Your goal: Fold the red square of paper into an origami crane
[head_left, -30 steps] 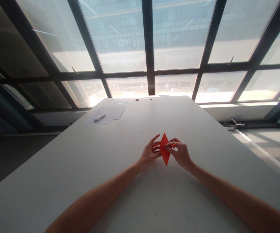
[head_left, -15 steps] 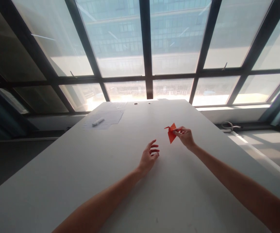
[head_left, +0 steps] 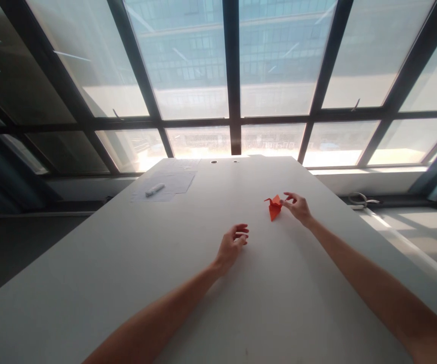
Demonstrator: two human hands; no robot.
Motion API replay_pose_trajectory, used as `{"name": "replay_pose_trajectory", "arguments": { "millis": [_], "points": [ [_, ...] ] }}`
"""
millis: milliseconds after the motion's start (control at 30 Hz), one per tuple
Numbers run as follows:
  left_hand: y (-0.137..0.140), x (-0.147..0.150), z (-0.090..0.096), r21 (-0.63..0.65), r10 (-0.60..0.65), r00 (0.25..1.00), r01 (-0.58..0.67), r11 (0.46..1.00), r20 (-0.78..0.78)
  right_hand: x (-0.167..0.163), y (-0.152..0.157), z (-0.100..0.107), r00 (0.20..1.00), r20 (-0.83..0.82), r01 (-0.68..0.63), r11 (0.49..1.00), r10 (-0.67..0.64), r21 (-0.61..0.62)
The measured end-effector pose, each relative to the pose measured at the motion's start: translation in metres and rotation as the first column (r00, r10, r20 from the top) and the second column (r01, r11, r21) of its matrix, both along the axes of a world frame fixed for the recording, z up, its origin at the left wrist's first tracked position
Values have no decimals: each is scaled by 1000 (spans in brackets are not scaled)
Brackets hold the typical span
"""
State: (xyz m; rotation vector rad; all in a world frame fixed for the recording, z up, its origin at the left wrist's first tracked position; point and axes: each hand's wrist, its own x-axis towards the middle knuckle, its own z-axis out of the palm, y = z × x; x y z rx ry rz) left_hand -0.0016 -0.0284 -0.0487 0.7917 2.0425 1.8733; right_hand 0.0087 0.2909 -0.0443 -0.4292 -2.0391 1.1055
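The right hand (head_left: 297, 206) now sets the crane (head_left: 274, 207) down at two o'clock (fingertips touching it); the left hand (head_left: 233, 243) has let go, loosely curled.

orange folded paper (head_left: 274, 207); white table (head_left: 188, 283); white marker (head_left: 154, 190) on pale sheets (head_left: 173, 181); dark window frames (head_left: 235, 76).

The folded shape (head_left: 275, 207) is thin orange paper, matt and sharply creased. The table (head_left: 188, 283) looks smooth, matt and pale grey. White paper sheets (head_left: 168, 183) lie flat; the panes (head_left: 188, 60) are glossy glass.
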Motion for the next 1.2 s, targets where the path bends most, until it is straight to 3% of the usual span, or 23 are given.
{"name": "replay_pose_trajectory", "arguments": {
  "millis": [67, 133, 200, 267, 333, 400, 467, 533, 733, 833, 933, 1033, 1067, 1133, 1167, 1200],
  "points": [
    [-4, -6, 1, -134, 1, 974, -33, 990, -229, 16, -3, 9, 994, -60, 94, 996, -94, 4],
    [-8, -9, 1, -295, -62, 894, -81, 952, -445, 36, -19, 13, 983, -116, 145, 989, -140, 36],
    [-11, -7, 0, -460, -186, 811, -113, 881, -554, 56, -47, 11, 980, -153, 152, 971, -124, 185],
    [-12, -2, -1, -584, -310, 752, -121, 802, -582, 74, -80, 4, 998, -44, -28, 946, 45, 322],
    [-12, 3, -2, -658, -405, 708, -111, 744, -578, 87, -109, -6, 967, 130, -256, 856, 221, 450],
    [-13, 6, -2, -691, -452, 693, -92, 717, -561, 95, -127, -13, 918, 299, -386, 761, 261, 521],
    [-14, 6, -2, -691, -458, 697, -75, 719, -552, 98, -135, -16, 872, 419, -463, 704, 253, 538],
    [-14, 6, -2, -670, -439, 707, -67, 739, -555, 99, -135, -15, 847, 475, -493, 685, 238, 536],
    [-13, 4, -5, -616, -390, 744, -38, 787, -543, 95, -133, -15, 850, 476, -486, 689, 227, 538],
    [-14, 3, -4, -622, -391, 739, -48, 782, -549, 96, -136, -12, 859, 450, -469, 728, 244, 501],
    [-15, 3, -2, -618, -387, 726, -67, 783, -569, 116, -131, 12, 888, 376, -421, 796, 265, 434],
    [-17, 7, 4, -551, -350, 690, -85, 830, -634, 168, -100, 59, 920, 273, -375, 831, 281, 410],
    [-18, 9, 6, -516, -333, 665, -92, 852, -669, 194, -82, 74, 952, 214, -292, 860, 219, 419],
    [-20, 13, 10, -463, -308, 621, -100, 881, -721, 258, -33, 93, 997, 56, 19, 906, -47, 423],
    [-20, 15, 11, -455, -312, 605, -93, 885, -732, 296, -4, 94, 976, -12, 204, 896, -217, 393],
    [-21, 17, 12, -450, -318, 593, -85, 889, -739, 337, 25, 88, 912, -64, 402, 850, -405, 340]
  ]
}}
